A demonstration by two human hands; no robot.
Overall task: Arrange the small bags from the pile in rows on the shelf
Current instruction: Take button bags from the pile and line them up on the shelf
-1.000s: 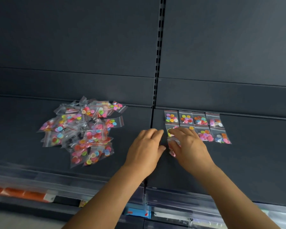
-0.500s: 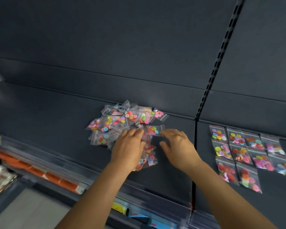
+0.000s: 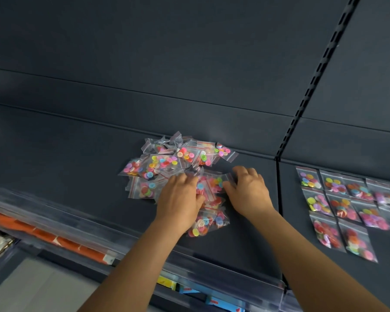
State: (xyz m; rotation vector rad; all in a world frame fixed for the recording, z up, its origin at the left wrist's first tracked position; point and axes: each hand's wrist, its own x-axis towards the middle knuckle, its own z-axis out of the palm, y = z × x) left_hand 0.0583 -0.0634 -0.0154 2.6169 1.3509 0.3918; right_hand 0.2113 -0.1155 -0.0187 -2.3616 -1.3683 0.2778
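A loose pile of small clear zip bags (image 3: 167, 163) filled with coloured buttons lies on the dark shelf (image 3: 77, 167). My left hand (image 3: 180, 199) lies palm down on the near side of the pile, its fingertips closed on a crumpled small bag (image 3: 196, 172). My right hand (image 3: 249, 190) is at the pile's right edge, fingers spread, tips touching a bag (image 3: 214, 183) between the two hands. To the right, past the shelf joint, several bags lie flat in neat rows (image 3: 338, 199).
A slotted upright (image 3: 311, 86) divides the dark back panel. Along the shelf's front edge runs a clear plastic strip (image 3: 212, 266). Below it, an orange strip (image 3: 43, 233) at the left and blue and yellow packages (image 3: 189, 289).
Both hands have left the rows on the right and moved left onto the pile. The view has swung left with them. The left hand now grips a bag.
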